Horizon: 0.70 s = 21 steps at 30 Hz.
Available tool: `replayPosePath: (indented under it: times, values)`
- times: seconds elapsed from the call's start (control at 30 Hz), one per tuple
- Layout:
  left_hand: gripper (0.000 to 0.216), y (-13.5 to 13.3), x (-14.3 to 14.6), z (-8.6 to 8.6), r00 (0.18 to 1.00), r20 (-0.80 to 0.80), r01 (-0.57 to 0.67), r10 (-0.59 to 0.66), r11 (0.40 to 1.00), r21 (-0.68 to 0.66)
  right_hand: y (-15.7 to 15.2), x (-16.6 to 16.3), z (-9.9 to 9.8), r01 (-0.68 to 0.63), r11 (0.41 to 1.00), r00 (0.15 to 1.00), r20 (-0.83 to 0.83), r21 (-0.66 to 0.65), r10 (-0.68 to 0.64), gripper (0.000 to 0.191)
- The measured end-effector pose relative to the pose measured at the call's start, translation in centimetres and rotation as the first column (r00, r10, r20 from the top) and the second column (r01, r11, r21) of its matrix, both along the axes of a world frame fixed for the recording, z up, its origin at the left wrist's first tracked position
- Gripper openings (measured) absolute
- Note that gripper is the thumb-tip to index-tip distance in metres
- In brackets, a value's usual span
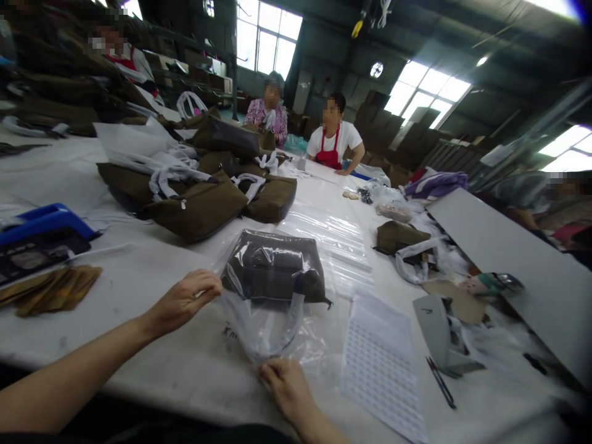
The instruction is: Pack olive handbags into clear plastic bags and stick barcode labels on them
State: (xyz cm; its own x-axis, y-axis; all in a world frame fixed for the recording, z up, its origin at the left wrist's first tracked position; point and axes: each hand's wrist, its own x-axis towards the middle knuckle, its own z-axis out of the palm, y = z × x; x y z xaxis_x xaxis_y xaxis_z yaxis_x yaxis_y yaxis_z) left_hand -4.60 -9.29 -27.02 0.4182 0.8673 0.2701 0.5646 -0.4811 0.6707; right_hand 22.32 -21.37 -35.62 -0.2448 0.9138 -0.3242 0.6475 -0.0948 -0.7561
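In front of me on the white table lies a dark olive handbag (282,280) inside a clear plastic bag (319,333). The handbag's handles (292,320), wrapped in white, point toward me. My left hand (197,296) pinches the plastic at its left edge, beside the handbag. My right hand (285,382) is closed on the near edge of the plastic, just below the handles. Right of the bag is a sheet of printed labels (383,364).
More olive handbags (198,206) are piled at the left, near a blue tape dispenser (55,219) and brown paper pieces (60,290). Flat clear plastic bags (328,240) lie beyond. At right are a grey device (437,330), tweezers (441,382) and another handbag (400,237). Co-workers (335,132) are across the table.
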Motion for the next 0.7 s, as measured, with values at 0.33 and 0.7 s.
replayPosePath:
  times: [0.33, 0.7]
  values:
    - [0.019, 2.8, 7.8, -5.0, 0.934, -0.205, -0.22, 0.294, 0.921, 0.321, -0.6, -3.9, -0.8, 0.172, 0.623, 0.716, -0.337, -0.763, -0.611, 0.025]
    - [0.04, -2.5, 12.6, -10.1, 0.87, -0.246, -0.287, 0.428, 0.844, 0.453, -2.2, -3.4, -1.2, -0.061, 0.932, 0.927, -0.366, -0.358, -0.08, 0.022]
